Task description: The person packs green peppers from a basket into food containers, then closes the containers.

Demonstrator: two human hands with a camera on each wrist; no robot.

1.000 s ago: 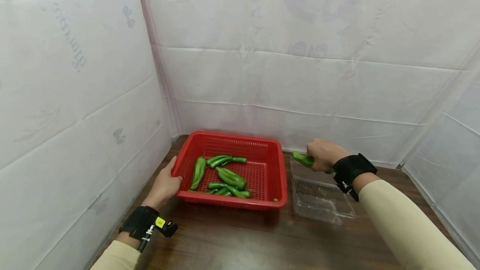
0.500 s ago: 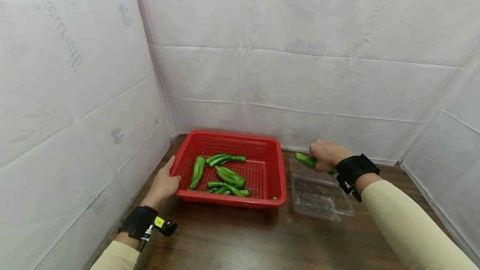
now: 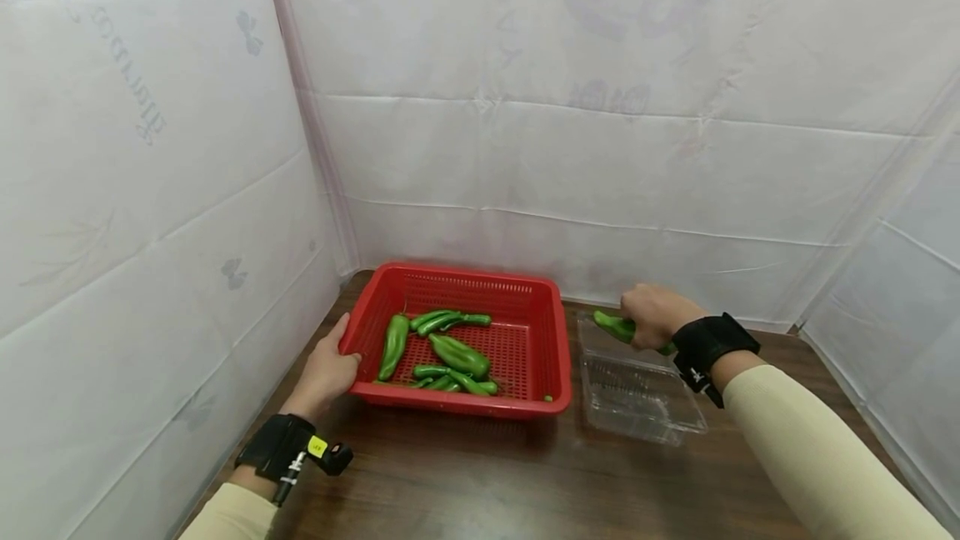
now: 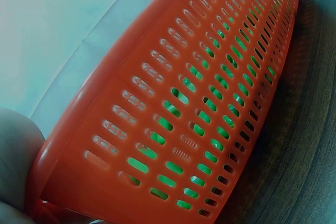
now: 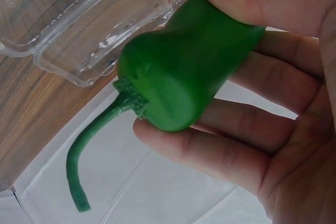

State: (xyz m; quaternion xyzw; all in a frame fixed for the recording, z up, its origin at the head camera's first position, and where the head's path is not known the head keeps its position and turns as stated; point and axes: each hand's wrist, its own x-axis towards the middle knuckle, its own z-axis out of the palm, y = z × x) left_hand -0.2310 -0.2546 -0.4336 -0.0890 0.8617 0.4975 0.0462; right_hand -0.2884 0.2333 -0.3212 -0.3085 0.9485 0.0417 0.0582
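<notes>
A red perforated basket (image 3: pixel 525 290) sits on the table, holding several green peppers (image 3: pixel 459 356) of different sizes. My left hand (image 3: pixel 327 371) grips the basket's left rim, the thumb over the edge; the left wrist view shows the basket's slotted side (image 4: pixel 184 103) close up. Over the back of a clear plastic container (image 3: pixel 633 394), my right hand (image 3: pixel 660 313) holds a green pepper (image 3: pixel 615 326). In the right wrist view the pepper (image 5: pixel 178 61) lies between thumb and fingers, its curved stem (image 5: pixel 79 150) pointing away from the palm.
The container's transparent lid (image 3: pixel 600 340) stands raised behind it, partly hidden by the right hand. White sheeting (image 3: pixel 487 148) walls the table (image 3: pixel 480 482) at the back and both sides. A small green bit (image 3: pixel 548 398) lies in the basket's front right corner.
My right hand has shifted slightly to the right with the pepper still held. The left hand keeps its grip on the basket, and the peppers in it lie as before.
</notes>
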